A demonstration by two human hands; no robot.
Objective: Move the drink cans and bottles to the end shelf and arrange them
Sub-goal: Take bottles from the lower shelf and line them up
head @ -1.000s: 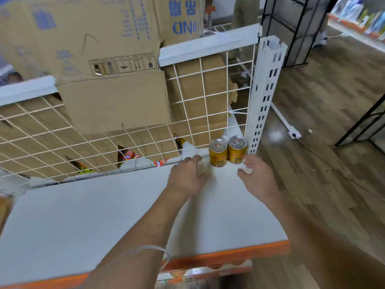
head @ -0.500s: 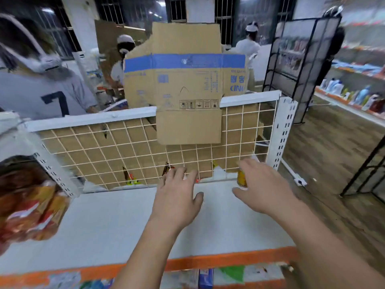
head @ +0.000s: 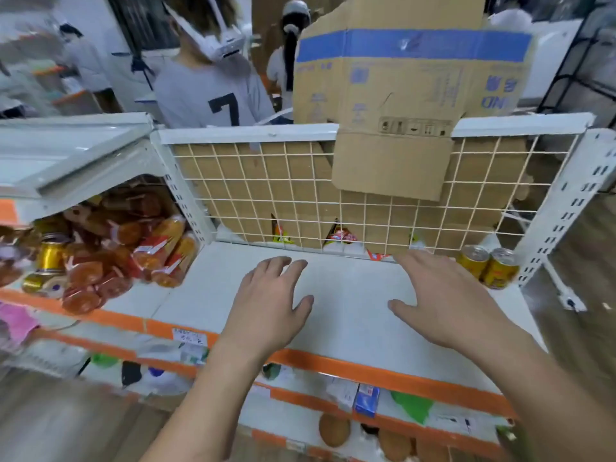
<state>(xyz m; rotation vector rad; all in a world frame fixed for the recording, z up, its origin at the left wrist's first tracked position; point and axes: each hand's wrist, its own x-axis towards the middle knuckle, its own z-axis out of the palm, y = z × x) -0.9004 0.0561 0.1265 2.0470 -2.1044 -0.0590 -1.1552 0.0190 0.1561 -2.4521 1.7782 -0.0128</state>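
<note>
1. Against the frame half a second earlier, the right hand (head: 446,305) has drawn back leftward from the cans (head: 486,266), which it then partly hid; both cans now show in full; the view has swung left, so more of the neighbouring shelf with its snack packets (head: 133,255) appears.
2. The left hand (head: 270,305) lies palm down above the white shelf (head: 350,295), fingers straight, slightly spread, holding nothing; the right hand is likewise flat and empty; whether either palm touches the board cannot be told.
3. The cans are two, gold-yellow with a red patch on the label and silver tops; they stand upright, touching side by side, in the shelf's back right corner, just beside the perforated post (head: 563,201) and in front of the wire grid (head: 266,195).
4. Behind the grid stands a cardboard box (head: 400,88); left of it, a person in a grey shirt (head: 206,95) marked 7.
</note>
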